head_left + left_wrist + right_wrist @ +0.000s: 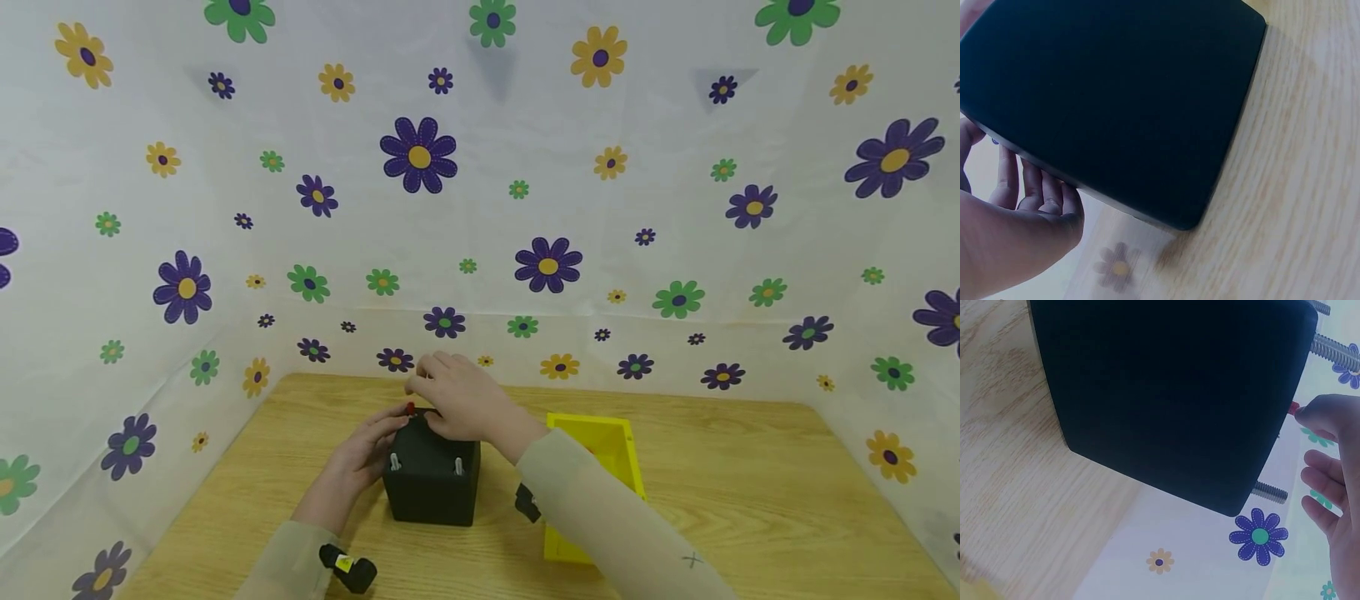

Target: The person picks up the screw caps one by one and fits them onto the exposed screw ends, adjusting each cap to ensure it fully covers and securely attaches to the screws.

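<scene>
A black box-like block [431,492] stands on the table, with threaded metal studs [1270,492] sticking up from its top. My left hand [362,454] rests against its left side, fingers reaching to the upper edge; in the left wrist view those fingers [1032,184] partly go behind the block. A small red piece [410,408] shows at the top left, close to the left fingertips. Over the top is my right hand [461,400], thumb and index finger apart. In the right wrist view its thumb overlaps the red piece [1294,408]; contact is unclear.
A yellow bin [558,546] stands to the right of the block, partly hidden by the right forearm; a bit of its contents shows. Flowered white sheeting [480,208] hangs behind and at both sides of the wooden table [750,492].
</scene>
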`<state>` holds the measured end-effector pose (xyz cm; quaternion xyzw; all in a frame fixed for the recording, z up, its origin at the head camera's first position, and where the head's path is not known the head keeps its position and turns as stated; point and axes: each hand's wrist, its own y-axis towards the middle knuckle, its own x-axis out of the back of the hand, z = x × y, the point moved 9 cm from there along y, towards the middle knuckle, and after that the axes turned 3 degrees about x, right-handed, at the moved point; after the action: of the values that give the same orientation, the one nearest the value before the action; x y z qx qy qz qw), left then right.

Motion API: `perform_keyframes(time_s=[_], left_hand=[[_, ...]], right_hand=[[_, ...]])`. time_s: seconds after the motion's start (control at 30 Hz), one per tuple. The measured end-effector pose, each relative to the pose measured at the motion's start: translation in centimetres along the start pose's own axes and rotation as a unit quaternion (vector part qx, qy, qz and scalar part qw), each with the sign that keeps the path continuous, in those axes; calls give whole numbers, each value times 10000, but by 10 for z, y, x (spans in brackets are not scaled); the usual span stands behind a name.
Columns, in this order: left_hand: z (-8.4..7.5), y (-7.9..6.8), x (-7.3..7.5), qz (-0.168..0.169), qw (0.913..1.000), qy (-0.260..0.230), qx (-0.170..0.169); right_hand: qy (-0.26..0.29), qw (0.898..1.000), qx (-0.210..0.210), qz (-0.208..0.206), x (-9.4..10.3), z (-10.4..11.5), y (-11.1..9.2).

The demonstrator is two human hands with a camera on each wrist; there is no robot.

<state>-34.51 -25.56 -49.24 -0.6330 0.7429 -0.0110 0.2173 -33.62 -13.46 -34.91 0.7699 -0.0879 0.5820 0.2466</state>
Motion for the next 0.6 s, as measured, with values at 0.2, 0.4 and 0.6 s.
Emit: perform_keyframes(time_s=[0.2,0.4,0.6], left_hand=[[1,1,0,70,10000,-46,-46],[1,1,-2,-86,9999,-95,-7],[2,0,-1,-224,9997,-81,83]], right_hand=[[79,10000,-41,-28,2,-2,-3],[159,9998,-30,-123,6,-5,-6],[310,9994,-97,-132,7,-9,-9]])
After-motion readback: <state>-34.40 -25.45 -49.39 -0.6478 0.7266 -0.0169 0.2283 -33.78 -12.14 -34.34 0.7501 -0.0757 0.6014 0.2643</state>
